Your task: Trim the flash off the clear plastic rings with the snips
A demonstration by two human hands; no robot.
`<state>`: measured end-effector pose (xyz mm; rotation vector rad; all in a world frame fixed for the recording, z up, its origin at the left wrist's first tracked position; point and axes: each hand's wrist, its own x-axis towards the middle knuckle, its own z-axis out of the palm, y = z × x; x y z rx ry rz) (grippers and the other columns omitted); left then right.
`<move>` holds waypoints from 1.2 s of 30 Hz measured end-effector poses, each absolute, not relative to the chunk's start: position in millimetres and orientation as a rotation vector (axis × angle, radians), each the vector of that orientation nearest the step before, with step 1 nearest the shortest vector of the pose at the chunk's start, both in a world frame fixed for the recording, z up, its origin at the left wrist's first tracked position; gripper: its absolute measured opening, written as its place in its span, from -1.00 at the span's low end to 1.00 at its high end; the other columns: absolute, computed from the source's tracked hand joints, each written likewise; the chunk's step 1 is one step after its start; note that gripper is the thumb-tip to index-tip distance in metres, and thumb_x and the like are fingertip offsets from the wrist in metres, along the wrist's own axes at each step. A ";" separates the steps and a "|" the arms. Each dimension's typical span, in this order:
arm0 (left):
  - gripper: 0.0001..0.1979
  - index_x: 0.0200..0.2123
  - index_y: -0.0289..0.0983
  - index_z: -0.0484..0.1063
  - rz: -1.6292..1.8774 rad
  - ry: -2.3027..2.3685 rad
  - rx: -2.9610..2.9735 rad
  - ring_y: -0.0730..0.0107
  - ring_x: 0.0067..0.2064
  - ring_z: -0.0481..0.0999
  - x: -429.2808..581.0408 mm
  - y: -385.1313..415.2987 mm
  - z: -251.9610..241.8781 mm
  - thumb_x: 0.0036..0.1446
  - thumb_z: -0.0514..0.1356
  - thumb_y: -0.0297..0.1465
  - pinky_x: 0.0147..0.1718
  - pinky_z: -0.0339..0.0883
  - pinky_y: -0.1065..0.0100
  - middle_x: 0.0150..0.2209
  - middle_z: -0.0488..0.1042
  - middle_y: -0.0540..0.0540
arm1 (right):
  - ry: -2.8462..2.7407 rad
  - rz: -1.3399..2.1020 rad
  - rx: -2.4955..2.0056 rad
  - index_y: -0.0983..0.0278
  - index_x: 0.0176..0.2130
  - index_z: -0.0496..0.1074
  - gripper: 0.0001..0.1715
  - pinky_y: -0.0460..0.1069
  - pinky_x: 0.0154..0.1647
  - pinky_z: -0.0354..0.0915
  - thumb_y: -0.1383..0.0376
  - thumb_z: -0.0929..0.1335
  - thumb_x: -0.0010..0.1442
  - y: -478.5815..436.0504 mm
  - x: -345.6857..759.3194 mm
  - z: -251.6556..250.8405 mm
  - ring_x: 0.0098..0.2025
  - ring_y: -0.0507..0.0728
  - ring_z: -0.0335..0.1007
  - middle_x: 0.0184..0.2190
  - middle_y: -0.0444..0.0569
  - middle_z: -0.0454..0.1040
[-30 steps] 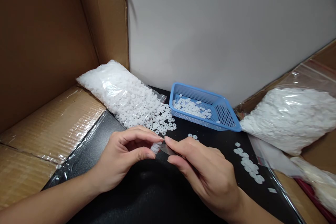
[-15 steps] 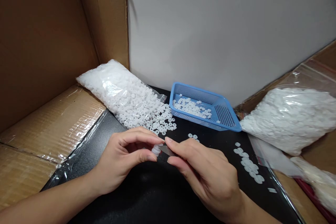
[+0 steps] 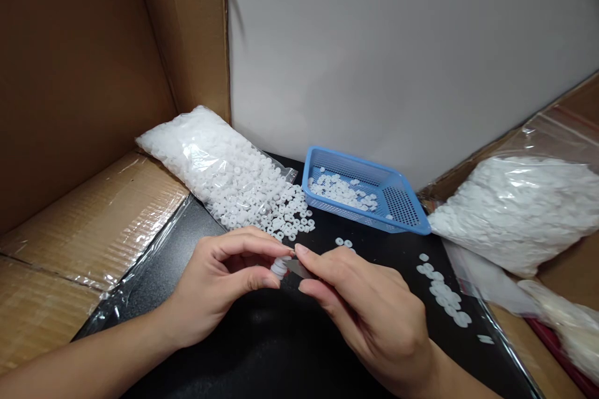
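Observation:
My left hand (image 3: 219, 287) is closed in a pinch around a small stack of white plastic rings (image 3: 279, 269), held between thumb and fingers above the black tabletop. Against it, my right hand (image 3: 374, 312) pinches a thin, greyish translucent flat piece (image 3: 297, 267); its exact kind is unclear. The fingertips of both hands nearly meet at the stack. Just beyond them, loose white rings (image 3: 292, 212) spill from a clear plastic bag (image 3: 201, 156) at the back left.
A blue mesh basket (image 3: 369, 221) behind my hands holds small white pieces. Flat white discs (image 3: 444, 296) lie at the right, with two rings (image 3: 344, 242) nearer the basket. A filled clear bag (image 3: 519, 212) stands at far right. Cardboard (image 3: 84, 224) borders the left.
Almost nothing differs. The flat piece and the ring stack have shifted very slightly between my fingertips; both hands keep their grip.

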<state>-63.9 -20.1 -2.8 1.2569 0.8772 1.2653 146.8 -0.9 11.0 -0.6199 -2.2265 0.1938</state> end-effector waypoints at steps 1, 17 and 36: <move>-0.81 -0.22 -0.08 0.72 1.265 0.877 1.252 0.30 -0.19 0.59 -63.6 -19.9 -2.8 0.08 0.43 -0.45 -0.18 0.48 0.38 -0.25 0.66 -0.09 | -2.225 0.190 -0.621 0.42 0.07 0.47 -0.71 -0.06 -0.44 0.44 0.40 0.31 0.40 -0.8 146.6 10.8 -0.42 0.08 0.51 -0.41 0.00 0.55; -0.80 -0.23 -0.09 0.72 1.253 0.868 1.178 0.33 -0.22 0.58 -62.4 -22.0 -2.9 0.06 0.44 -0.47 -0.22 0.46 0.40 -0.28 0.65 -0.08 | -2.232 0.169 -0.632 0.39 0.09 0.46 -0.70 -0.08 -0.45 0.43 0.39 0.31 0.41 -0.8 148.2 11.8 -0.43 0.06 0.50 -0.42 -0.02 0.55; -0.75 -0.19 -0.05 0.71 1.270 0.877 1.260 0.37 -0.22 0.57 -65.3 -21.9 -1.2 0.06 0.44 -0.49 -0.22 0.46 0.45 -0.27 0.64 -0.06 | -2.245 0.137 -0.641 0.40 0.09 0.44 -0.71 -0.07 -0.45 0.42 0.40 0.30 0.41 -0.8 148.9 11.8 -0.44 0.06 0.46 -0.43 -0.02 0.52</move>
